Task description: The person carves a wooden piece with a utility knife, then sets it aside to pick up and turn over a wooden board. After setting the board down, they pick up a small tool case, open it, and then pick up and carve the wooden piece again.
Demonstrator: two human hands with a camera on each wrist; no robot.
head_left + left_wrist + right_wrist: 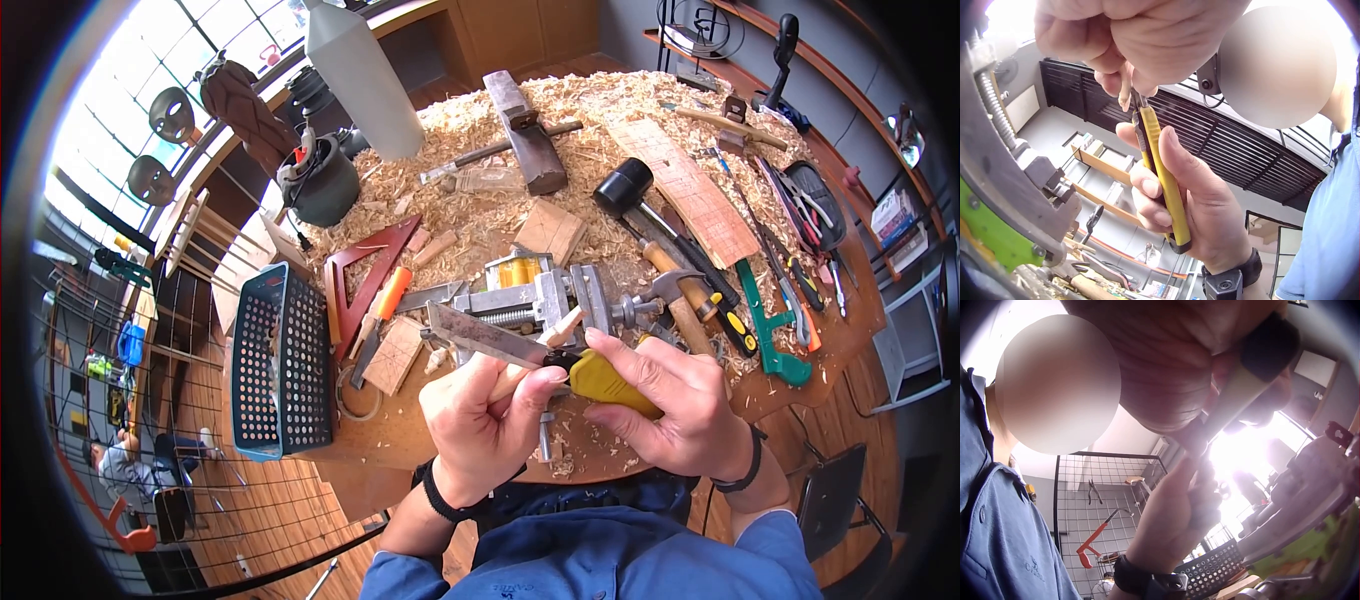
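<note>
Over the near edge of the workbench, my right hand (670, 405) grips the yellow handle (1166, 169) of a knife. Its broad grey blade (485, 337) points left across my left hand (490, 415). That left hand holds a small pale piece of wood (563, 327), whose tapered end sticks out past the fingers, beside the base of the blade. The left thumb lies close to where blade and handle meet. In the left wrist view, the wood's tip (1125, 100) shows below the left fingers, and the right fingers curl around the handle.
Just beyond the hands stands a metal vise (550, 300). Shavings cover much of the bench, with a wooden plane (530, 150), a black mallet (625, 187), a green-handled saw (775, 350) and chisels. On the left are a perforated basket (255, 370) and a red square (385, 265).
</note>
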